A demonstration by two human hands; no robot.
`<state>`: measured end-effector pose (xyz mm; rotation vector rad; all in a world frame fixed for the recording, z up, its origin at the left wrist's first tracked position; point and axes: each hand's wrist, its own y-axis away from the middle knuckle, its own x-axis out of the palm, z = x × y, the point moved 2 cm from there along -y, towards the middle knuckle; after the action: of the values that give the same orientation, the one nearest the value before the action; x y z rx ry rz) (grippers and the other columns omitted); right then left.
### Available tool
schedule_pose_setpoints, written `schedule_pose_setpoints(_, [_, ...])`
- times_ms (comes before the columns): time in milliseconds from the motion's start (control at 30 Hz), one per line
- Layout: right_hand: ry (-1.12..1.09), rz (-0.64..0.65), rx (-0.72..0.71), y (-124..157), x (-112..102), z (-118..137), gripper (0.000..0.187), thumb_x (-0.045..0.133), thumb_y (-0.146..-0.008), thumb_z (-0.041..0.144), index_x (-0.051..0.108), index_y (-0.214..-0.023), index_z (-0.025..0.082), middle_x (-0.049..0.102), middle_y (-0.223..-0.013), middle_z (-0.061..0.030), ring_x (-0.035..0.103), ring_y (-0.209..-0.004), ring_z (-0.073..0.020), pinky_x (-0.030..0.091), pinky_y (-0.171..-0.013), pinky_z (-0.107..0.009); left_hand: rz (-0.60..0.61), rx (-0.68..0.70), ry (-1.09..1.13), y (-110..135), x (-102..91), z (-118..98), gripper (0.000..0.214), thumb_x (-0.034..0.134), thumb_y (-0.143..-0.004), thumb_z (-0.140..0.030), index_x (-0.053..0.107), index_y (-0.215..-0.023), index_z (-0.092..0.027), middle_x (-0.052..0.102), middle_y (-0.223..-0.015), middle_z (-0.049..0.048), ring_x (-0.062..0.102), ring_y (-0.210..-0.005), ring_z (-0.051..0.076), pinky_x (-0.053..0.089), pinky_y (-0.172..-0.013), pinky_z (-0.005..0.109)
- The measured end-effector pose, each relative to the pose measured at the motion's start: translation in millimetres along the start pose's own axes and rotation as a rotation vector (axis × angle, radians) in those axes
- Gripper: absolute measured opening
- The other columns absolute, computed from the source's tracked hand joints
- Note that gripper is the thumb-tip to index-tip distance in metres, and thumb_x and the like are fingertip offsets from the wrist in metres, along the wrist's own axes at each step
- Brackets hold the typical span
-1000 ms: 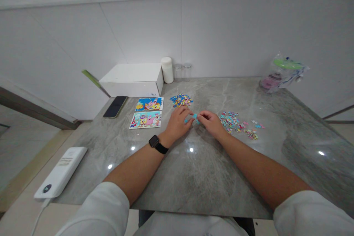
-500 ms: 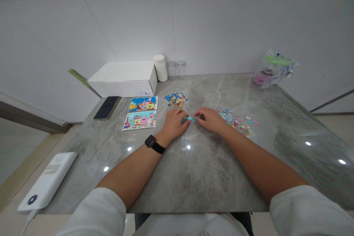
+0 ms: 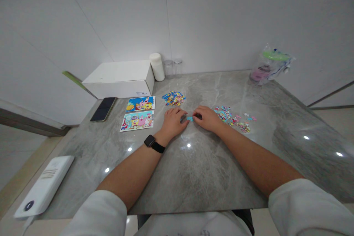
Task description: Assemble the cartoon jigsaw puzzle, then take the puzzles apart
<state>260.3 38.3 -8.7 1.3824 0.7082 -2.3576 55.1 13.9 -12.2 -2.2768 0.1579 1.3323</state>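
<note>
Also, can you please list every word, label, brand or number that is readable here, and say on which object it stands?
None can be read.
White box: small label on its front, too small to read.
White power bank: grey printed patch, blurred.
Two picture cards: barcode-like marks at the right edge, cartoon figures, no legible words.
Smartwatch and phone: screens dark.

The table (image 3: 199, 169) is glossy grey marbled stone, mirroring lamps. At 11 o'clock sit a matt white cardboard box (image 3: 118, 77) and two glossy printed cards (image 3: 138, 114); a crinkled plastic bag (image 3: 269, 66) at 2.
</note>
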Motion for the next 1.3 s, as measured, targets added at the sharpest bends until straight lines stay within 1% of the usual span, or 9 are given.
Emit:
schedule_pose_setpoints(167, [0.005, 0.018, -0.011, 1, 3, 0, 0.014, 0.07, -0.09, 0.023, 0.078, -0.102, 0.02, 0.074, -0.103, -0.0089, 0.066, -0.102, -0.0244, 0.048, -0.096, -0.036, 0.006, 0.058, -0.001, 3, -3.7, -2, 0.019, 0.076, -0.089, -0.027, 0.079, -0.108, -0.028, 0.071, -0.116, 0.0063, 0.061, -0.115, 0.029, 0.044, -0.104, 0.05])
schedule_pose_setpoints(300, [0.019, 0.015, -0.029, 1, 4, -1, 0.016, 0.07, -0.091, 0.023, 0.079, -0.103, 0.02, 0.074, -0.105, -0.0097, 0.066, -0.104, -0.0253, 0.049, -0.097, -0.037, 0.039, 0.113, -0.041, 5, -4.2, -4, 0.015, 0.073, -0.093, -0.028, 0.081, -0.105, -0.031, 0.071, -0.118, 0.0058, 0.06, -0.114, 0.029, 0.044, -0.103, 0.051])
schedule_pose_setpoints(433, [0.001, 0.004, -0.04, 2, 4, 0, 0.017, 0.07, -0.091, 0.022, 0.08, -0.104, 0.021, 0.074, -0.105, -0.0092, 0.067, -0.104, -0.0245, 0.05, -0.098, -0.036, 0.057, 0.146, -0.072, 5, -4.7, -7, 0.016, 0.068, -0.096, -0.028, 0.081, -0.105, -0.031, 0.071, -0.117, 0.0064, 0.059, -0.112, 0.029, 0.043, -0.103, 0.051])
schedule_pose_setpoints(667, [-0.008, 0.011, -0.046, 2, 6, -2, 0.019, 0.072, -0.089, 0.022, 0.08, -0.106, 0.02, 0.073, -0.107, -0.0095, 0.067, -0.103, -0.0245, 0.05, -0.098, -0.036, 0.039, 0.203, -0.105, 8, -6.2, -13, 0.018, 0.062, -0.1, -0.026, 0.079, -0.102, -0.028, 0.07, -0.113, 0.0092, 0.058, -0.112, 0.031, 0.039, -0.107, 0.056])
schedule_pose_setpoints(833, [-0.005, 0.027, -0.052, 1, 7, -4, 0.019, 0.072, -0.089, 0.024, 0.08, -0.107, 0.022, 0.073, -0.108, -0.0088, 0.068, -0.104, -0.0248, 0.05, -0.098, -0.037, 0.049, 0.191, -0.117, 9, -7.2, -15, 0.017, 0.062, -0.098, -0.025, 0.077, -0.105, -0.028, 0.07, -0.115, 0.0083, 0.059, -0.113, 0.03, 0.041, -0.107, 0.053])
schedule_pose_setpoints(967, [0.006, 0.018, -0.06, 2, 3, -2, 0.023, 0.069, -0.09, 0.024, 0.079, -0.11, 0.02, 0.074, -0.108, -0.0098, 0.067, -0.102, -0.0251, 0.05, -0.096, -0.037, -0.05, 0.076, 0.026, 2, -16.2, 1, 0.034, 0.062, -0.087, -0.013, 0.07, -0.119, -0.023, 0.071, -0.12, 0.0102, 0.061, -0.116, 0.03, 0.046, -0.106, 0.05])
schedule_pose_setpoints(1067, [0.007, 0.015, -0.057, 2, 2, -2, 0.025, 0.068, -0.089, 0.023, 0.077, -0.112, 0.02, 0.075, -0.108, -0.01, 0.067, -0.102, -0.0253, 0.049, -0.094, -0.037, -0.151, -0.095, 0.213, -9, -29.8, 25, 0.039, 0.056, -0.079, -0.005, 0.068, -0.112, -0.021, 0.073, -0.114, 0.008, 0.065, -0.104, 0.025, 0.052, -0.097, 0.043])
schedule_pose_setpoints(1167, [-0.002, 0.014, -0.072, 1, 3, -2, 0.026, 0.067, -0.089, 0.022, 0.076, -0.114, 0.02, 0.075, -0.11, -0.0102, 0.067, -0.104, -0.0259, 0.049, -0.096, -0.037, -0.287, -0.288, 0.409, -19, -45.4, 51, 0.033, 0.054, -0.081, -0.007, 0.066, -0.109, -0.02, 0.073, -0.106, 0.0047, 0.065, -0.091, 0.019, 0.053, -0.087, 0.035])
schedule_pose_setpoints(1300, [0.002, 0.023, -0.108, 1, 6, 0, 0.024, 0.068, -0.091, 0.025, 0.076, -0.113, 0.02, 0.075, -0.11, -0.0106, 0.066, -0.106, -0.0267, 0.048, -0.098, -0.038, -0.449, -0.381, 0.506, -23, -57.8, 72, 0.016, 0.059, -0.09, -0.02, 0.067, -0.104, -0.02, 0.07, -0.095, 0.0024, 0.064, -0.087, 0.017, 0.051, -0.083, 0.031])
